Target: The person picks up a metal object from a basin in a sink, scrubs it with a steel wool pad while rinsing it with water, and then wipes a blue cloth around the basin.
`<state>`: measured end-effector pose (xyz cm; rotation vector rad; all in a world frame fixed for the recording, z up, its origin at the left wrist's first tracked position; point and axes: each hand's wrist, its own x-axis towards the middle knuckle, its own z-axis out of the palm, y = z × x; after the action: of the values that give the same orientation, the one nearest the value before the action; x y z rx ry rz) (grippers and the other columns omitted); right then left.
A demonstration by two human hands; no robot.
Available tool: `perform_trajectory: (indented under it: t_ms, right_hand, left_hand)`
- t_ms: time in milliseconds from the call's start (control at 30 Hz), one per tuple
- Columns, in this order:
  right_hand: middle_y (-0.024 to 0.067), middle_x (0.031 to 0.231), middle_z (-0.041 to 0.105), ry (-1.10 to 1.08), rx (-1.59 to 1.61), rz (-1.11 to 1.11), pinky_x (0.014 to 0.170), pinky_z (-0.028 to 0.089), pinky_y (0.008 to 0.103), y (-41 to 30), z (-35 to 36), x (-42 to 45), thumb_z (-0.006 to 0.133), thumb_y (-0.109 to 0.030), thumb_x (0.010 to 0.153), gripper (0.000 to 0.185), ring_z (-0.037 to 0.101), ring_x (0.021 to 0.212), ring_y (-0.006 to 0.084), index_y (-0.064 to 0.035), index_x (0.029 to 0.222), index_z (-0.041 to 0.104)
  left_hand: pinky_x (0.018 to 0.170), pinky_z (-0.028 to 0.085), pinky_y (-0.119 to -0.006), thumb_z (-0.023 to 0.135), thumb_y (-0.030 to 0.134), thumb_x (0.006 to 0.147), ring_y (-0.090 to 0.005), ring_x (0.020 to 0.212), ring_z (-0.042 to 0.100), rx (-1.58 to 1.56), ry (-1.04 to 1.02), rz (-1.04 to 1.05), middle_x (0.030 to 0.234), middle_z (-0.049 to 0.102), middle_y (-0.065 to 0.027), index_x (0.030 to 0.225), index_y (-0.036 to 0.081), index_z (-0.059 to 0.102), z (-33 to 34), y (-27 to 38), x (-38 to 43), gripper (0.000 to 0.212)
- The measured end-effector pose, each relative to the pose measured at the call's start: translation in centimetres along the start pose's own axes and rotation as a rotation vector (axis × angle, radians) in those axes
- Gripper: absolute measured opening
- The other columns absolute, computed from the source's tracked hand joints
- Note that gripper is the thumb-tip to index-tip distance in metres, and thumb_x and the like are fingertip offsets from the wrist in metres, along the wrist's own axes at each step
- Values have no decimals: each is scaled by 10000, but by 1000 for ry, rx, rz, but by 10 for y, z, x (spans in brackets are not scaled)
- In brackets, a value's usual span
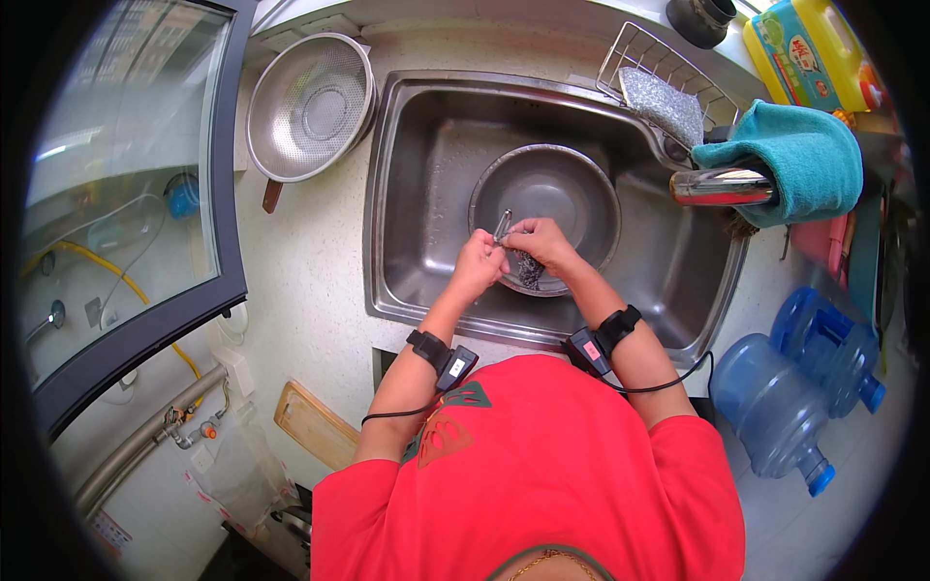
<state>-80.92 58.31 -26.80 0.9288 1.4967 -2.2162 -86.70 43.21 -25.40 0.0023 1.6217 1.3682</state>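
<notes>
Over a round metal basin [505, 167] in the stainless steel sink [421, 167], both of my hands meet. My left hand [479, 263] grips a small shiny metal utensil [504, 221], whose narrow end points up and away; its lower part is hidden by the fingers. Pressed close beside it, my right hand [543, 243] pinches a dark grey scrubber [530, 270], apparently steel wool, which hangs below the fingers. Fingertips of both hands nearly touch at the utensil. What kind of utensil it is cannot be made out.
A perforated metal colander [320, 109] lies left of the sink. A teal cloth [806, 163] drapes over the faucet [719, 187] at right. Behind it, a wire rack [654, 54] holds a silvery pad [661, 102]. Large blue water bottles [770, 407] lie at lower right. An open window [232, 160] stands left.
</notes>
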Motion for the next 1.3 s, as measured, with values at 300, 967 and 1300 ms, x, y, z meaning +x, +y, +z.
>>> perform_trajectory:
  t_ms: [300,967,1300]
  right_hand:
    - [160,656,622,165,-653,-292,598,483,322,14,-3,4,684,-247,621,289,612,598,235,-2,772,666]
    - [202,995,603,677,-989,-163,813,468,455,92,-68,45,557,-45,723,297,575,926,373,-15,1014,606]
    - [137,879,609,108,-555,-572,750,474,361,41,0,1,631,-99,739,185,593,850,305,-52,917,652]
  left_hand:
    - [386,343,-225,503,56,865,-102,450,465,131,-27,8,624,562,-77,954,30,398,-5,-18,4,140]
    - [425,362,-207,423,12,824,-119,551,467,-424,-73,-322,833,586,-168,1229,39,318,-29,-29,12,420]
    - [400,360,-202,384,13,827,-118,517,476,-351,-102,-353,834,608,-172,1273,43,295,-24,-25,15,456]
